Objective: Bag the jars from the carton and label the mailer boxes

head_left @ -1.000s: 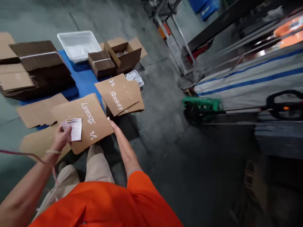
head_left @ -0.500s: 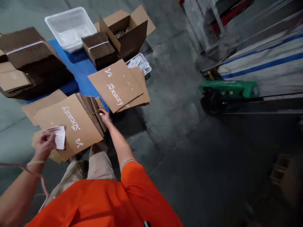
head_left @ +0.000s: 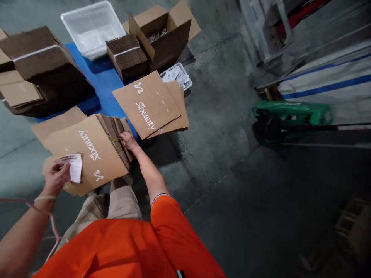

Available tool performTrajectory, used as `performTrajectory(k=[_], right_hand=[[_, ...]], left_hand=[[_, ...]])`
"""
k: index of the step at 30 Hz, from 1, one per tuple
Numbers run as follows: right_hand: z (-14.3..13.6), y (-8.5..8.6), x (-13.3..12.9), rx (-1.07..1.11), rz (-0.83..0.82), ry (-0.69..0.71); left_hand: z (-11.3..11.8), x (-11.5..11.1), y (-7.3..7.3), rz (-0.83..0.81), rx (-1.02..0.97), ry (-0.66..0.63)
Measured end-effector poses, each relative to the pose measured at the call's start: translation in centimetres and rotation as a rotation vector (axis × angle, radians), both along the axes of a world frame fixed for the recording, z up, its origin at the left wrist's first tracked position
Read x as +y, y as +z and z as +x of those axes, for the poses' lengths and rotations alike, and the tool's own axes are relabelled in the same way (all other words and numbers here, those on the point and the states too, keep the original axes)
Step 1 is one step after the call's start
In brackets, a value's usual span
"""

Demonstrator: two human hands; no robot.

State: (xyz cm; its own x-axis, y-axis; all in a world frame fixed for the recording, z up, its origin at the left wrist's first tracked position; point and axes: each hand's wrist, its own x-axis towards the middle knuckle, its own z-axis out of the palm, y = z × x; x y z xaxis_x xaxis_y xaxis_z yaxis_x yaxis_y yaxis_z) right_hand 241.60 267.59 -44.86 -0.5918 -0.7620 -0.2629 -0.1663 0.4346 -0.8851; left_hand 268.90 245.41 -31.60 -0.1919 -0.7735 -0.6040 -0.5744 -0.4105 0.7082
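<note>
My left hand [head_left: 57, 177] is closed on a white printed paper [head_left: 75, 168], held over the left part of a flat brown cardboard bundle [head_left: 95, 154] with white "beauty" lettering. At the bundle's right edge, where a yellow band [head_left: 116, 139] crosses the folded layers, my right hand [head_left: 129, 141] has its fingers curled against the cardboard. What those fingers grip is partly hidden. Up and to the right, more flat printed cardboard [head_left: 147, 106] lies fanned at the corner of a blue surface [head_left: 106, 87].
A white tray [head_left: 94, 31], a strapped cardboard stack [head_left: 126, 56], an open box [head_left: 171, 40] and a small tray of packets [head_left: 184, 79] stand at the back. A tall strapped stack [head_left: 49, 73] is at left. A green pallet jack [head_left: 292, 112] is at right.
The view has shifted, so the table items appear slightly lower or farther right. My right hand's fingers have moved a little along the bundle's edge. My left hand keeps the paper.
</note>
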Motion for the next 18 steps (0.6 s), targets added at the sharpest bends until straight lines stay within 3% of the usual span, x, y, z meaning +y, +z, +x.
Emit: performTrajectory(k=[4, 7, 18], right_hand=[[-0.3, 0.8, -0.1, 0.099, 0.097, 0.099], [-0.4, 1.2, 0.0, 0.106, 0.137, 0.098], [-1.2, 2.1, -0.3, -0.175, 0.185, -0.190]], left_hand=[[0.2, 0.0, -0.1, 0.009, -0.002, -0.021], [0.4, 0.0, -0.3, 0.014, 0.011, -0.031], [0.7, -0.1, -1.4, 0.049, 0.011, -0.003]])
